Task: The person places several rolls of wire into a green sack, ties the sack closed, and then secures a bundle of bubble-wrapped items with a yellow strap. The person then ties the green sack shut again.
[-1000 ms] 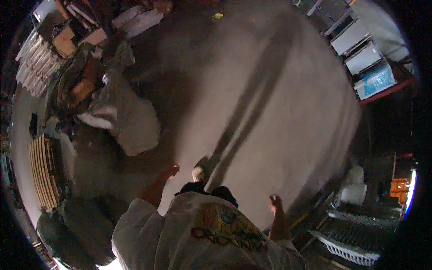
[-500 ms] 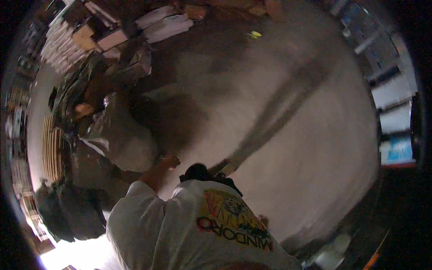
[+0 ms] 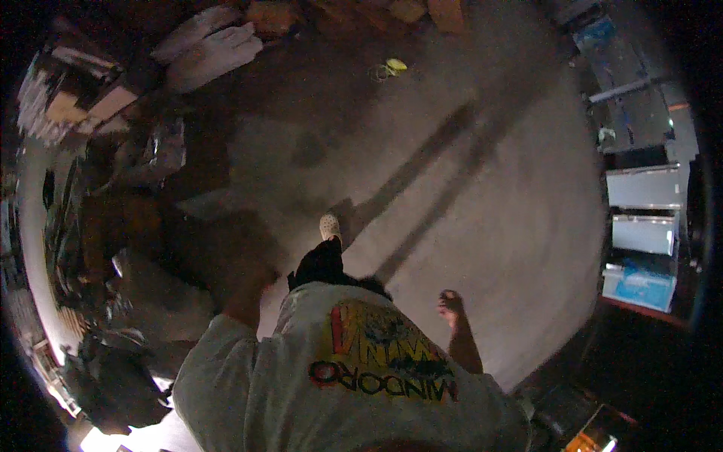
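Observation:
I stand on a bare concrete floor (image 3: 489, 173) and look down at my grey printed shirt (image 3: 354, 377). My left hand (image 3: 252, 285) swings beside my hip, blurred by motion, and nothing shows in it. My right hand (image 3: 450, 303) hangs at my other side with loose fingers and holds nothing. One foot in a pale clog (image 3: 329, 226) is stepped forward below dark trousers (image 3: 320, 264). Neither hand touches anything.
White sacks (image 3: 215, 41) lie at the far left. A small yellow object (image 3: 395, 65) lies on the floor ahead. Piled clutter and bags (image 3: 143, 158) line the left side, with dark bags (image 3: 113, 377) near my left. White crates (image 3: 644, 211) and a blue box (image 3: 639, 286) stand at the right.
The view has swung as I walk. My left arm has dropped back toward my hip, my right hand has come forward into sight again, and the clog foot has stepped ahead.

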A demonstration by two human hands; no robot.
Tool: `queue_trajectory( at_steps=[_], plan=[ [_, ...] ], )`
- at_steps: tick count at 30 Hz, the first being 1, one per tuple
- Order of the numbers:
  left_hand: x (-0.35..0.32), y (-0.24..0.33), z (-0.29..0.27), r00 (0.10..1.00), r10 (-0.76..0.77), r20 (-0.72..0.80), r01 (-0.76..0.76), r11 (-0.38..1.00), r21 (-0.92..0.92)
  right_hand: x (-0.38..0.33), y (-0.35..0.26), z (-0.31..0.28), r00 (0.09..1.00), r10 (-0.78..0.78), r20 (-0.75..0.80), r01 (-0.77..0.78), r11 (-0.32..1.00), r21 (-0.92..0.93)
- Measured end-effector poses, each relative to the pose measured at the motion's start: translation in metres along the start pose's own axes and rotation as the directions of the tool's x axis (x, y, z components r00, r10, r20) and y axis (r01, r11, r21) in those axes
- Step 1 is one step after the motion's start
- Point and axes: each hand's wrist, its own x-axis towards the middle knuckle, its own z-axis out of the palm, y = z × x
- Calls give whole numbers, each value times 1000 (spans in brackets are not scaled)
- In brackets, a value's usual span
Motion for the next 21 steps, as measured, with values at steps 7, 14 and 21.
queue_trajectory(
  at_steps=[7, 14, 21],
  plan=[
    [185, 315, -286, 797, 300, -524, -411, 905, -108, 77, -64, 70, 998, -20, -62, -17, 838, -545],
    [416, 486, -383, 850, 351, -393, -350, 934, 78, 368, -309, 49, 912, -382, -148, -142, 44, -989],
    [680, 625, -386, 864, 446, -233, -413, 893, 178, 655, -563, 240, 906, -403, 132, 58, -192, -980]
  ],
)
